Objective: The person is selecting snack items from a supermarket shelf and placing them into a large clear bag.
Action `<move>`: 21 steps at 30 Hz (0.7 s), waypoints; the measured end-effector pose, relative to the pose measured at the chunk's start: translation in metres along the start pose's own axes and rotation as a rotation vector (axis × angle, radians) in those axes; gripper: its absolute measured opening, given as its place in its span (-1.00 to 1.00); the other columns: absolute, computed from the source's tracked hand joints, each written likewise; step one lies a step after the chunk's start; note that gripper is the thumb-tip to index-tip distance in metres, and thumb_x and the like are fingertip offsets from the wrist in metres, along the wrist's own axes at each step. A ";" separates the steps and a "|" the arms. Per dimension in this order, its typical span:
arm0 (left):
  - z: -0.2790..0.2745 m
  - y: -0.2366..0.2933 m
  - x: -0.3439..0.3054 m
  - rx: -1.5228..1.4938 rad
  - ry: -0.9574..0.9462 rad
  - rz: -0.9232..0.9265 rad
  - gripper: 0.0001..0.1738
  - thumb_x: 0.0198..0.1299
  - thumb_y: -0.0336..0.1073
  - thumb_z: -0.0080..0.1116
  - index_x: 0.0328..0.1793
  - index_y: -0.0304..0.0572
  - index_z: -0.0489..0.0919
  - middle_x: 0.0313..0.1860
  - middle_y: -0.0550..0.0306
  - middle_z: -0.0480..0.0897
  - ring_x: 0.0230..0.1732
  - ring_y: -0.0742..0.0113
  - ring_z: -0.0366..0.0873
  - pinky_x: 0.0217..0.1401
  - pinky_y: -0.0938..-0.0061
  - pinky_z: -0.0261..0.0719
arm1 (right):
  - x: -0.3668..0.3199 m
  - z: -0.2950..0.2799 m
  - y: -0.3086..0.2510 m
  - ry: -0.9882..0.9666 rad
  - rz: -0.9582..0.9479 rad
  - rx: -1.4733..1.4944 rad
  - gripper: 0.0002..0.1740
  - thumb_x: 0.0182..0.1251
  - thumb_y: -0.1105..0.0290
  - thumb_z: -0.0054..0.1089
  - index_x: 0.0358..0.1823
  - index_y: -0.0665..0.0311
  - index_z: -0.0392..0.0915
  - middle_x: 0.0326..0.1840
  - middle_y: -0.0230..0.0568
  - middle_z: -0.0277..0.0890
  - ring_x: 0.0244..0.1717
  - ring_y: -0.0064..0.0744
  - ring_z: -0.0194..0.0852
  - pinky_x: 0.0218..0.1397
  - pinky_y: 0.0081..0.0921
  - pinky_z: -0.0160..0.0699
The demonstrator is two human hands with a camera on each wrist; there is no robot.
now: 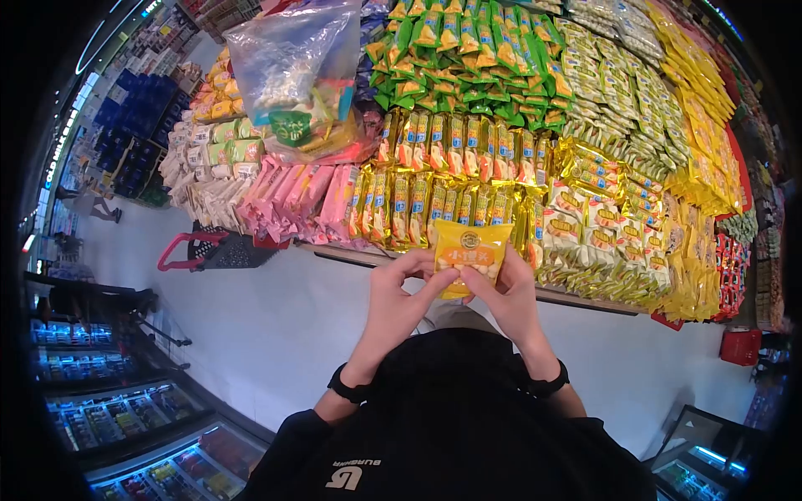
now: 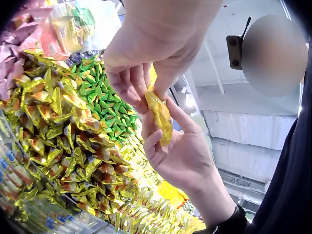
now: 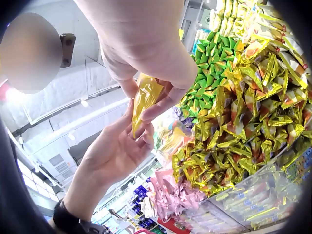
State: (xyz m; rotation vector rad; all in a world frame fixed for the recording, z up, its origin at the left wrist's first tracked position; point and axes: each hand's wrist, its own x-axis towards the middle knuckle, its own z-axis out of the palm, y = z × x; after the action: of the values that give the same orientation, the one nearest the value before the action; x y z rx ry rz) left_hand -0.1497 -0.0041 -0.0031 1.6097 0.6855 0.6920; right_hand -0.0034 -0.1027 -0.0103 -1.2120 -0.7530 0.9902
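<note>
A small yellow snack packet [image 1: 470, 250] with a round logo and pale round pieces printed on it is held upright in front of the chest. My left hand [image 1: 399, 294] grips its left side, thumb on the front face and fingers behind. On the other side my right hand [image 1: 511, 299] pinches it the same way, the two thumbs close together near the lower middle. Both wrist views show the packet [image 2: 160, 114] edge-on between the hands, its yellow film [image 3: 145, 100] shiny and creased. The fingertips behind it are partly hidden in the head view.
Beyond the hands stands a display heaped with gold packets [image 1: 447, 150], green packets [image 1: 476, 63], pink packets [image 1: 301, 200] and white packets [image 1: 597, 230]. A clear plastic bag [image 1: 296, 75] with goods lies on the heap. A dark basket with a pink handle [image 1: 185, 250] is at the left.
</note>
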 end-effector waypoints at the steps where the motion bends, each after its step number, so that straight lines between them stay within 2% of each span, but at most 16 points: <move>1: 0.000 0.002 0.007 -0.001 -0.003 -0.008 -0.84 0.22 -0.47 0.36 -0.10 -0.36 0.65 -0.27 0.21 0.71 -0.25 0.60 0.59 -0.14 0.61 0.53 | 0.005 0.000 -0.004 0.004 0.003 0.028 -0.60 0.39 0.42 0.30 0.18 0.35 0.43 -0.03 -0.29 0.63 -0.18 -0.63 0.60 -0.32 -0.63 0.64; 8: -0.003 -0.003 0.041 0.067 -0.016 0.006 -0.90 0.27 -0.45 0.31 -0.17 -0.36 0.65 -0.33 0.23 0.69 -0.30 0.57 0.59 -0.16 0.60 0.56 | 0.034 -0.002 -0.003 0.060 0.046 0.060 -0.64 0.42 0.37 0.27 0.14 0.36 0.44 -0.04 -0.30 0.64 -0.19 -0.65 0.59 -0.29 -0.64 0.62; 12: 0.003 0.020 0.052 0.117 -0.077 0.077 -0.89 0.22 -0.43 0.36 -0.28 -0.35 0.68 -0.44 0.23 0.68 -0.37 0.58 0.57 -0.24 0.62 0.52 | 0.033 -0.012 -0.008 0.138 0.014 -0.031 -0.65 0.40 0.35 0.32 0.08 0.39 0.48 -0.05 -0.27 0.66 -0.15 -0.65 0.60 -0.16 -0.62 0.61; 13: 0.005 0.018 0.055 0.086 -0.053 0.070 -0.89 0.17 -0.43 0.41 -0.30 -0.34 0.69 -0.48 0.21 0.67 -0.40 0.59 0.58 -0.26 0.63 0.51 | 0.035 -0.015 -0.008 0.149 0.005 -0.089 -0.66 0.38 0.37 0.35 0.05 0.40 0.50 -0.06 -0.26 0.67 -0.13 -0.63 0.61 -0.07 -0.58 0.60; 16: 0.001 0.018 0.063 0.030 -0.077 0.070 -0.88 0.14 -0.45 0.43 -0.28 -0.35 0.70 -0.47 0.20 0.68 -0.42 0.58 0.57 -0.28 0.63 0.52 | 0.037 -0.019 -0.011 0.157 0.063 -0.089 -0.66 0.35 0.39 0.37 0.04 0.41 0.52 -0.07 -0.25 0.68 -0.11 -0.62 0.61 -0.02 -0.57 0.60; 20: -0.029 0.016 0.075 0.075 -0.134 0.184 -0.88 0.11 -0.48 0.46 -0.29 -0.33 0.71 -0.43 0.18 0.71 -0.43 0.54 0.61 -0.32 0.59 0.56 | 0.046 -0.004 -0.020 0.146 0.009 -0.173 -0.67 0.29 0.43 0.41 0.01 0.41 0.55 -0.09 -0.22 0.69 -0.06 -0.58 0.64 0.00 -0.55 0.63; 21: -0.042 0.017 0.078 0.099 -0.169 0.219 -0.89 0.09 -0.49 0.46 -0.29 -0.31 0.71 -0.42 0.16 0.72 -0.43 0.48 0.64 -0.32 0.57 0.58 | 0.049 0.001 -0.019 0.136 -0.018 -0.206 -0.61 0.27 0.46 0.42 0.07 0.41 0.52 -0.07 -0.21 0.68 -0.05 -0.54 0.65 0.00 -0.54 0.64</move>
State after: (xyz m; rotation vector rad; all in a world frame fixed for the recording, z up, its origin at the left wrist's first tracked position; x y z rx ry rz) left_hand -0.1301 0.0796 0.0241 1.8299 0.4293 0.6786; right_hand 0.0194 -0.0586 0.0065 -1.4341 -0.7702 0.8208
